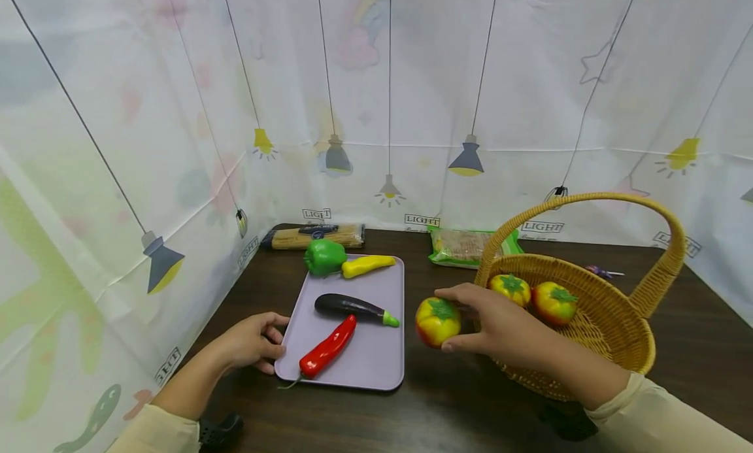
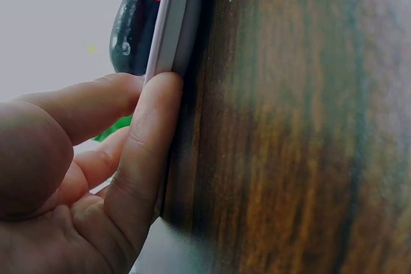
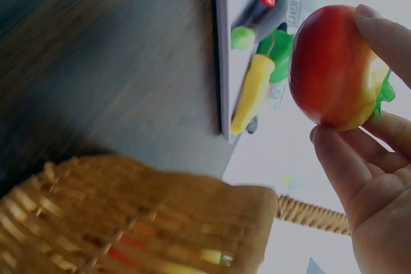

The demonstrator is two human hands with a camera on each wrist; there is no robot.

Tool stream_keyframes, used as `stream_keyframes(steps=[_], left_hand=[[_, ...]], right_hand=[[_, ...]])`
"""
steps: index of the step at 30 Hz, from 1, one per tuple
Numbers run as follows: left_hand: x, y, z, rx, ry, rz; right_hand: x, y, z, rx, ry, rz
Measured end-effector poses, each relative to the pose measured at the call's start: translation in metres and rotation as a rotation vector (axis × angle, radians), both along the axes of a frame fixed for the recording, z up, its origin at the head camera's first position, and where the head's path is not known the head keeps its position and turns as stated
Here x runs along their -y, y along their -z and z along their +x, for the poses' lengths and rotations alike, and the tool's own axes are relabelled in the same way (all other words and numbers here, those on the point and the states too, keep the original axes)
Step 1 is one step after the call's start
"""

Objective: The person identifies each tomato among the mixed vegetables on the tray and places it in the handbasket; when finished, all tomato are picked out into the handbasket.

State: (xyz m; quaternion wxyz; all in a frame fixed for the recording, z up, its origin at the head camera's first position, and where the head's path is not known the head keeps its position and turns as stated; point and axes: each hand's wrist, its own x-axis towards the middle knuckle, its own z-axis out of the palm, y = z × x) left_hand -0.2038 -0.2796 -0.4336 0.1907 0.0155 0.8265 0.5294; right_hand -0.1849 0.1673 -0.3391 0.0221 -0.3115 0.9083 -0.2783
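My right hand [image 1: 500, 325] holds a red-and-yellow persimmon [image 1: 438, 322] with a green leafy top between thumb and fingertips. It hangs over the table between the tray and the basket; the right wrist view shows the persimmon's red side [image 3: 327, 68]. At the tray's near left corner, my left hand [image 1: 251, 342] pinches the rim of the pale purple tray [image 1: 376, 365]. Thumb and finger meet at the tray edge [image 2: 168, 36] in the left wrist view. On the tray lie a red chili pepper [image 1: 327, 348], an eggplant [image 1: 353, 307], a yellow pepper [image 1: 367, 265] and a green bell pepper [image 1: 325, 257].
Right of the tray stands a wicker basket [image 1: 638, 338] with a tall arched handle, two more persimmons [image 1: 554, 302] inside it. Behind lie a pack of noodles [image 1: 317, 236] and a green-edged food packet [image 1: 465, 247]. A printed curtain [image 1: 412, 100] borders the dark table [image 1: 329, 420].
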Motion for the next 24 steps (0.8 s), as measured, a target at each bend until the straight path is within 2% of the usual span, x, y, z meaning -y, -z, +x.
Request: stream_keyframes(steps=[10, 18, 24], left_hand=[[0.000, -0.001, 0.001, 0.004, 0.001, -0.010], [-0.001, -0.001, 0.001, 0.011, -0.006, -0.025], [-0.001, -0.002, 0.002, -0.005, 0.020, -0.002]], right_hand=[[-0.028, -0.004, 0.011, 0.029, 0.054, -0.048], [-0.047, -0.008, 0.018, 0.071, 0.051, -0.079], [-0.059, -0.011, 0.019, 0.032, 0.054, -0.075]])
